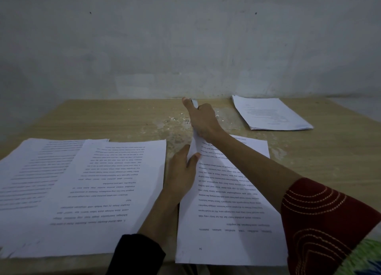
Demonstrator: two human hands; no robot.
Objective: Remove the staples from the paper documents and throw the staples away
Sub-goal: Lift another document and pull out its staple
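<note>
The document [226,213] lies on the table [309,161] straight in front of the person, with its far left corner lifted. The left hand [181,171] pinches that corner between thumb and fingers. The right hand [203,122] reaches past it toward the wall, fingers curled round a small silvery tool [194,103], probably a staple remover. No staple can be made out.

The corner is the weak spot. It is pulled up between the two hands, and a hard tug or a slanted pry would likely tear the sheets instead of freeing the staple. A staple that springs loose could drop among the pale bits [179,118] scattered by the right hand. Whether those are scraps or staples is too small to tell, and a staple there would be hard to find and bin. Bent legs could also prick the left thumb, which sits close to the work. The right forearm lies across the page and may drag or crease it. The sheets [82,182] on the left are fanned loosely and reach the near edge, so a nudge from the left sleeve could push them off.

No brand or label shows. The print is upside down to the camera and too small to read, except a page number [200,248] that looks like 54. The stack [272,114] at far right carries only faint lines
</note>
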